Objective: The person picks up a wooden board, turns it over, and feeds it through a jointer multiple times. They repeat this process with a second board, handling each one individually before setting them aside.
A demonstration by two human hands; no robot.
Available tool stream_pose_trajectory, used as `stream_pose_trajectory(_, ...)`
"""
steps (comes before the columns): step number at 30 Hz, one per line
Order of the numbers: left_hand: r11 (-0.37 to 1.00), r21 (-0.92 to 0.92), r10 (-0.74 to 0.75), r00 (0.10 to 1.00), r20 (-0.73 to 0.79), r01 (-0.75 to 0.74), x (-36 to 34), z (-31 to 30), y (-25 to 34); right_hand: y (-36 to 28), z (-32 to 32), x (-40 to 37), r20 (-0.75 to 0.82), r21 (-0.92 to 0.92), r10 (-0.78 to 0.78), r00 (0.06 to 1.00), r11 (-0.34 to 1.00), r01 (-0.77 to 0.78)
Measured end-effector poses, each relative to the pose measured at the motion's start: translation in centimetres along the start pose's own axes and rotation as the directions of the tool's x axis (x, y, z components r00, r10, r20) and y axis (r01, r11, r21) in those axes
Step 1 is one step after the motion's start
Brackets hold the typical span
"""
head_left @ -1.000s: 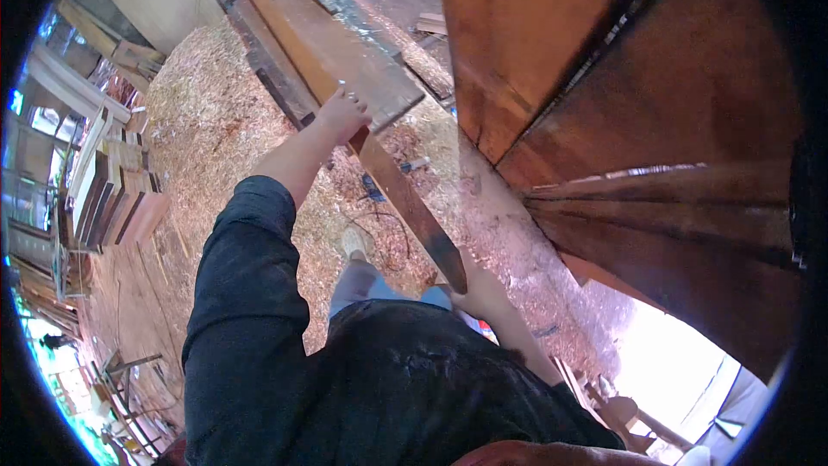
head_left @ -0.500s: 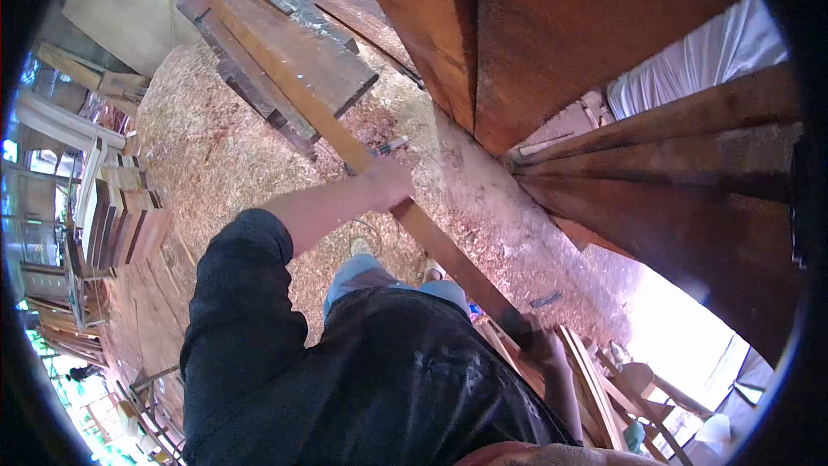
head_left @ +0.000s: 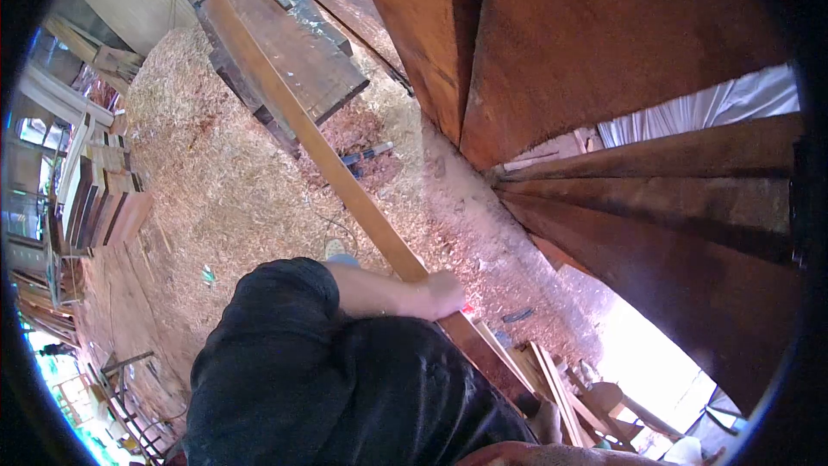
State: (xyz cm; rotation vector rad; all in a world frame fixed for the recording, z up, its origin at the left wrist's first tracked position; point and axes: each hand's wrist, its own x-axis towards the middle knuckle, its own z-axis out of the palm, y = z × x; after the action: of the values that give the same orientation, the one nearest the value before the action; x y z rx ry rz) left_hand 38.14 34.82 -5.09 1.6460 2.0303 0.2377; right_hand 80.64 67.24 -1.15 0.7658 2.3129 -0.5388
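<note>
Presently | left hand (head_left: 442, 292) closed around long plank (head_left: 293, 112); right hand (head_left: 545, 421) barely visible, grip unclear

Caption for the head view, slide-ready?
Left hand grips a long plank angled over a sawdust pile.

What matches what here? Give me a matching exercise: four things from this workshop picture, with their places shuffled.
1. left hand
2. sawdust
3. stacked boards
4. white sheet

A. at the far left edge
B. gripping the long plank
C. behind the dark beams
D. heaped on the floor

Pairs: 1-B, 2-D, 3-A, 4-C.
</note>
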Motion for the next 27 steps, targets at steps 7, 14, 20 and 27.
stream_pose_trajectory(7, 0.997, 0.056, 0.057, 0.998, 0.012, -0.058, -1.1, -0.6, -1.4, -0.7, -0.1, 1.5, 0.101, 0.049, 0.040, 0.994, 0.998, -0.045)
stream_pose_trajectory(14, 0.992, 0.087, -0.089, 0.996, 0.014, 0.088, -4.1, -1.7, -7.0, -6.6, 0.7, 4.1, 0.096, 0.097, -0.003, 0.995, 0.995, -0.007)
stream_pose_trajectory(20, 0.979, 0.096, -0.183, 0.982, 0.041, 0.178, -8.2, -4.0, -15.3, -15.7, 0.2, 6.7, 0.076, 0.096, -0.079, 0.994, 0.993, 0.071)
stream_pose_trajectory(27, 0.983, 0.142, -0.121, 0.993, -0.005, 0.121, -15.1, -7.6, -25.4, -26.3, 0.2, 10.5, 0.072, 0.098, -0.145, 0.987, 0.986, 0.138)
